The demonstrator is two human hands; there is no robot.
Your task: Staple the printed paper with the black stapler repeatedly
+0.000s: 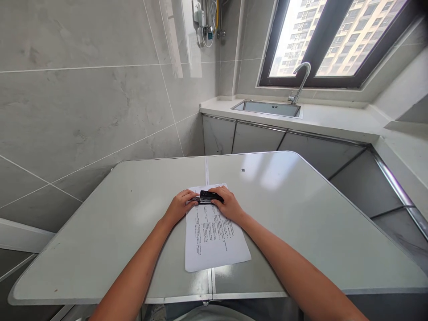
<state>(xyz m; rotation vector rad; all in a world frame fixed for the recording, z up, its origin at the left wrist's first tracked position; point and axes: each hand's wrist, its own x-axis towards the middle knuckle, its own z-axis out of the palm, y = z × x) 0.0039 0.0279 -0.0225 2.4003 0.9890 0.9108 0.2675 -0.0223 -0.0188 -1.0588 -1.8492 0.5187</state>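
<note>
"Left hand (180,206) and right hand (228,203), then: spread or gripping?"

"Gripping, the pair of them. The left pinches the metal end of a black stapler (211,196); the right is curled round its dark end."

"Have they room to move?"

"Wide room on both sides. That white table (301,223) runs out well past either forearm (143,256) to rounded corners, and its near edge passes beneath the arms. Past the far edge, over to the right, stands the counter (334,118), with a sink (267,108) let into it."

"And the paper?"

"One printed sheet (217,245) shows, lying over the middle seam (210,281). It stops short of the table's near edge and sits well apart from the side edges."

"Where's the stapler on it?"

"At the sheet's far part, between the hands. Its long axis goes left to right, crosswise to the sheet and roughly along the table's far edge. The metal end points left."

"Anything smaller?"

"Two short dark strips (243,169), side by side, beyond the right hand and near the far edge."
</note>
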